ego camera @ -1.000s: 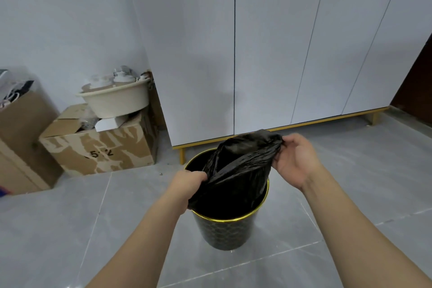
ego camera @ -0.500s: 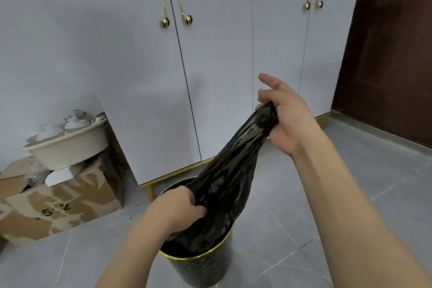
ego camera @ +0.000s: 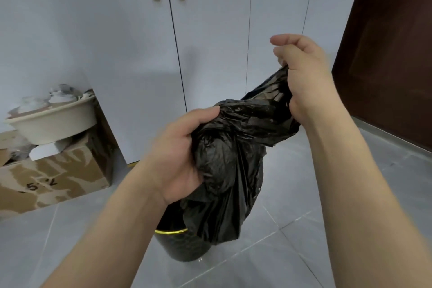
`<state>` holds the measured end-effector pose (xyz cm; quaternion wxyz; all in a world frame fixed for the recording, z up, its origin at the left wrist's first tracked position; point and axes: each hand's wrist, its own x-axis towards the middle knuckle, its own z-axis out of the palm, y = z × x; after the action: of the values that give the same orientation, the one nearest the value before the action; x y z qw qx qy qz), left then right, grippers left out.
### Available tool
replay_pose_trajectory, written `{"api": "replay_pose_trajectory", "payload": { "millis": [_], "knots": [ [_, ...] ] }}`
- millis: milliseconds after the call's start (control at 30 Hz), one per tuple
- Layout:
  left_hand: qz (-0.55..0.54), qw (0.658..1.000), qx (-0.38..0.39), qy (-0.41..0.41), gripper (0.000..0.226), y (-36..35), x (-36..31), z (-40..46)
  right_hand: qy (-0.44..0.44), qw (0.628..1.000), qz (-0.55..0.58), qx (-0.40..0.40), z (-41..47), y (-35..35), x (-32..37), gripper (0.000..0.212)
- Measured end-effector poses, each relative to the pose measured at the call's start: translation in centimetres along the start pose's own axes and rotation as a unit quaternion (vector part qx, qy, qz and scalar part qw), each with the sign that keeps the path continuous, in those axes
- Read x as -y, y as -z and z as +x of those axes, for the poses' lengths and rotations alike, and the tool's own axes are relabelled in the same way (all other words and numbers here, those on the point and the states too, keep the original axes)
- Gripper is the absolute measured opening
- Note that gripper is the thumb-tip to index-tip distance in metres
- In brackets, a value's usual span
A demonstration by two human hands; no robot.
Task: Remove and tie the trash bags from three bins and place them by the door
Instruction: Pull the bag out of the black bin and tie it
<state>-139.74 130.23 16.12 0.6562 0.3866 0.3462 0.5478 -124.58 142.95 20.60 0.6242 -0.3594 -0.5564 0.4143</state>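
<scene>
You are holding one black trash bag [ego camera: 229, 159] with both hands, lifted most of the way out of the bin [ego camera: 184, 248], which is standing on the floor at 6 o'clock of the frame centre. Your left hand [ego camera: 180, 156] is gripping the bunched body of the bag, fingers curled round the plastic. Your right hand [ego camera: 304, 77], up at 2 o'clock from the left, is clamping the gathered neck of the bag in a closed fist. The bottom of the bag is hanging just at the gold rim of the bin, slightly to its right; whether it is touching the rim cannot be told.

Progress, as judged: you are somewhere in the removal step on this bag. The neck is gathered but no knot is showing (part of the neck is hidden inside your right fist, so this is not certain). Tying is outstanding, as is carrying the bag to the door [ego camera: 385, 54], which is standing at 3 o'clock, well apart from the bin. No other bins or tied bags are showing, so the state of the other two cannot be told.

Also present: white cabinet doors [ego camera: 210, 54] at 12 o'clock, and a cardboard box [ego camera: 53, 177] at 9 o'clock carrying a cream basin [ego camera: 53, 124].
</scene>
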Motion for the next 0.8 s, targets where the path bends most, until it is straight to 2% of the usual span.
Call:
{"api": "replay_pose_trajectory", "payload": {
  "millis": [100, 167, 233, 300, 333, 367, 433, 500, 533, 567, 667, 733, 800],
  "knots": [
    [-0.002, 0.996, 0.085, 0.014, 0.033, 0.0, 0.1, -0.4, 0.020, 0.999, 0.046, 0.009, 0.0, 0.3, 1.1, 0.021],
    [0.044, 0.991, 0.118, 0.046, 0.036, 0.4, 0.8, -0.3, 0.037, 0.997, 0.059, 0.021, 0.0, 0.4, 1.6, 0.021],
    [0.151, 0.979, 0.066, 0.117, 0.047, 1.2, 2.5, 0.0, 0.037, 0.997, 0.044, 0.045, -0.1, 0.4, 1.1, 0.020],
    [0.279, 0.937, 0.054, 0.204, 0.031, 2.3, 4.7, -0.1, 0.000, 0.995, -0.046, 0.085, -0.3, 0.4, -0.8, 0.016],
    [0.342, 0.903, 0.070, 0.248, 0.023, 2.7, 5.8, -0.3, -0.033, 0.984, -0.128, 0.119, -0.6, 0.5, -2.2, 0.016],
    [0.402, 0.866, 0.084, 0.285, 0.027, 3.6, 7.2, -0.4, -0.069, 0.957, -0.226, 0.168, -0.8, 0.7, -3.8, 0.020],
    [0.499, 0.788, 0.101, 0.346, 0.040, 4.8, 9.8, -0.7, -0.131, 0.852, -0.421, 0.282, -1.4, 1.2, -7.0, 0.029],
    [0.552, 0.739, 0.060, 0.382, 0.046, 6.1, 12.4, -0.8, -0.169, 0.734, -0.552, 0.357, -2.3, 1.6, -9.7, 0.036],
    [0.571, 0.720, 0.039, 0.392, 0.047, 6.7, 13.4, -0.9, -0.186, 0.699, -0.579, 0.376, -2.8, 1.8, -10.7, 0.036],
    [0.595, 0.696, 0.034, 0.401, 0.045, 7.0, 13.9, -0.9, -0.204, 0.678, -0.591, 0.388, -3.3, 2.0, -11.5, 0.034],
    [0.684, 0.591, 0.071, 0.422, 0.032, 7.5, 13.9, -1.1, -0.237, 0.636, -0.613, 0.405, -4.0, 2.4, -12.8, 0.035],
    [0.681, 0.556, 0.098, 0.466, 0.035, 7.0, 13.2, -1.3, -0.242, 0.637, -0.611, 0.403, -4.1, 2.3, -12.8, 0.034],
    [0.695, 0.535, 0.117, 0.466, 0.032, 6.4, 12.9, -1.2, -0.235, 0.653, -0.602, 0.396, -3.7, 2.0, -12.4, 0.031]
  ]
}}
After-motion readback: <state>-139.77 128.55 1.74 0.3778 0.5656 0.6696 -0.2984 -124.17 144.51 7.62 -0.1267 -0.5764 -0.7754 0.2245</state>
